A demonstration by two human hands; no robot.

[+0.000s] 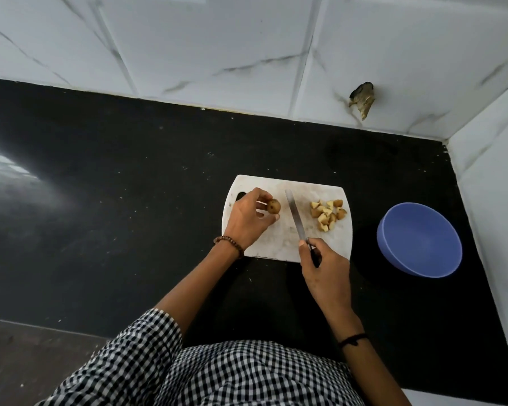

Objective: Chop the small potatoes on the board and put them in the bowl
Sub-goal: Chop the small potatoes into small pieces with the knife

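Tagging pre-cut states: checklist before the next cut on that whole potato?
1. potato pinched by left hand: ok.
2. potato seated flat on board: cannot tell.
3. knife gripped by right hand: ok.
4. blade apart from potato and left hand: ok.
5. cut pieces piled right of the blade, out of the way: ok.
6. bowl upright and empty beside the board: ok.

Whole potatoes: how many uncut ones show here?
1: the whole potato, held by the left hand over the board's left side. Cut pieces lie right of the knife. The palm could hide another.
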